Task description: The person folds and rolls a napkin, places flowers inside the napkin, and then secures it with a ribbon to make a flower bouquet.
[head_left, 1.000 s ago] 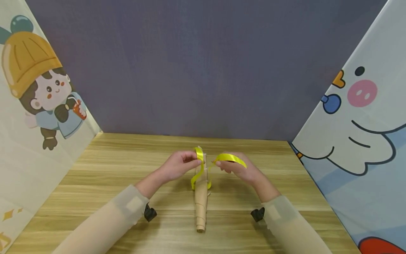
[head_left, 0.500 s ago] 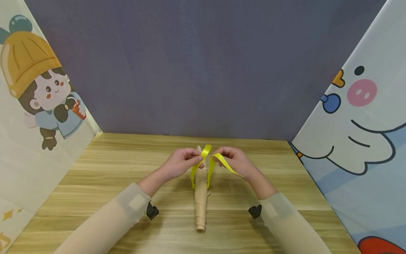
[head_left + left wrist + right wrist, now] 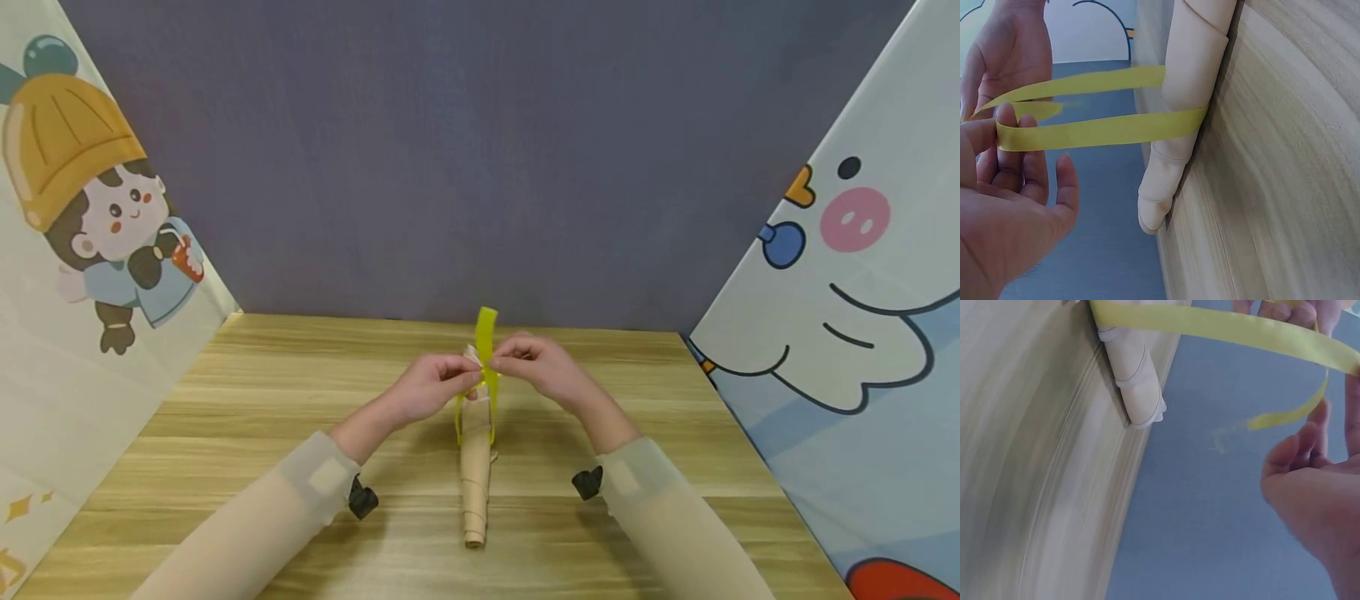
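A tan rolled-up sheet (image 3: pixel 475 475), narrower toward the near end, lies lengthwise on the wooden table. Around its far half passes a yellow ribbon (image 3: pixel 1097 132), whose two sides rise from the roll toward the hands. My left hand (image 3: pixel 429 390) pinches one length of it between thumb and fingers, just above the roll. Close by on the right, my right hand (image 3: pixel 542 368) pinches the ribbon's other side. The two lengths meet between the fingertips, and one free end (image 3: pixel 487 325) sticks up and away. In the right wrist view a loose tail (image 3: pixel 1285 417) hangs beside the right fingers.
The wooden tabletop (image 3: pixel 300 358) runs back to a plain blue-grey panel (image 3: pixel 450 167). White panels with cartoon prints flank it, left (image 3: pixel 45 350) and right (image 3: pixel 892 350). Small black cameras (image 3: pixel 363 497) sit at both wrists.
My right hand has moved left and slightly away, bringing its ribbon length up to the left hand. One ribbon end now points up between them. The roll has stayed put.
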Motion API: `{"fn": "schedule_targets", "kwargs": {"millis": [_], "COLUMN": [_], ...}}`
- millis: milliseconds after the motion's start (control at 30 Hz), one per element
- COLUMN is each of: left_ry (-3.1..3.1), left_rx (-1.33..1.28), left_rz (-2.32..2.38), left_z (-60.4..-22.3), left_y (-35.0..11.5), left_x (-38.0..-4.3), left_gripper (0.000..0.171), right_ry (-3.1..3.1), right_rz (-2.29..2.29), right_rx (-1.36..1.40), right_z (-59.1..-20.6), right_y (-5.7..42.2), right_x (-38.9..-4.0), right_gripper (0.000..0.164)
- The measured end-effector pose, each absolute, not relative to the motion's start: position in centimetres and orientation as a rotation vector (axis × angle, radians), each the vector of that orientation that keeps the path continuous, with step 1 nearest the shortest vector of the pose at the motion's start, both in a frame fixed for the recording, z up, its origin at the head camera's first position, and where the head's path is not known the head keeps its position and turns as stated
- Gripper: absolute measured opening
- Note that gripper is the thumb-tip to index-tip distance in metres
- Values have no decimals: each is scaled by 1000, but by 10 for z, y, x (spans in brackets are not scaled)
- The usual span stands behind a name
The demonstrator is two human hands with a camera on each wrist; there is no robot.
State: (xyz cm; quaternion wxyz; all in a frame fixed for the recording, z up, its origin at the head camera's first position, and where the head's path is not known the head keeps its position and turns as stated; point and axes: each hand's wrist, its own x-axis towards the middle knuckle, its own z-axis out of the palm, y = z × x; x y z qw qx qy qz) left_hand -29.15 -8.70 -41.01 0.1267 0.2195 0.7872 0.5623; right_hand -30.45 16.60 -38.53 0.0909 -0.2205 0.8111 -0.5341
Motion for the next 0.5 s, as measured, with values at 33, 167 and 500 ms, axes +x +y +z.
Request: {"fn": "schedule_targets", "kwargs": {"millis": [33, 167, 500], "left_ry": [2284, 2238, 2109], "left_rx": [639, 617, 512], "left_rz": [1639, 1663, 1772], "left_z": [-410, -411, -414], "left_y": [-88, -89, -86], "left_x": [-291, -290, -289], "left_gripper": [26, 27, 22], "right_ry": [2400, 2356, 2309], "right_rz": [-1599, -1651, -1709], "right_rx": [-653, -611, -535], "right_z": [-385, -386, -390], "right_y": [164, 157, 147], "right_x": [-305, -306, -307], "right_gripper": [18, 18, 19]}}
